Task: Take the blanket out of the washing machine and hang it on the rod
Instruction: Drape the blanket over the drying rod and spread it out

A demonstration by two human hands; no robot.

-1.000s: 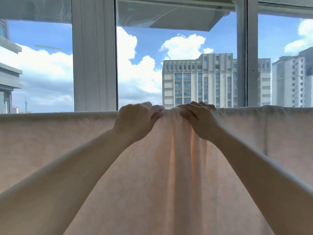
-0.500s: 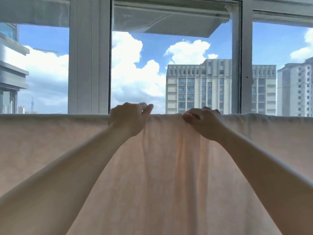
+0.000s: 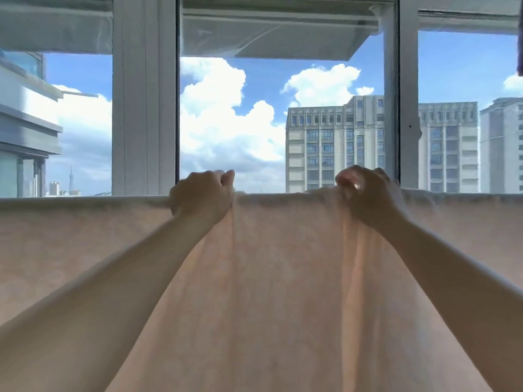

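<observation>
We grip the blanket [image 3: 268, 278] along its top fold, left hand [image 3: 202, 198] and right hand [image 3: 368, 198] well apart. The fold runs sideways between them, over a hidden rod; each hand can slide outward

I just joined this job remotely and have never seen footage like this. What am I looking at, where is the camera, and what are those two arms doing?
No machine here: a person wears a camera on the head, so you see their own two arms reaching forward. The pale pink blanket is draped across the view, its top fold running level from side to side; whatever it hangs over is hidden beneath it. The left hand and right hand each grip that top fold, set apart. Behind is a window frame with sky and a tall building.
</observation>
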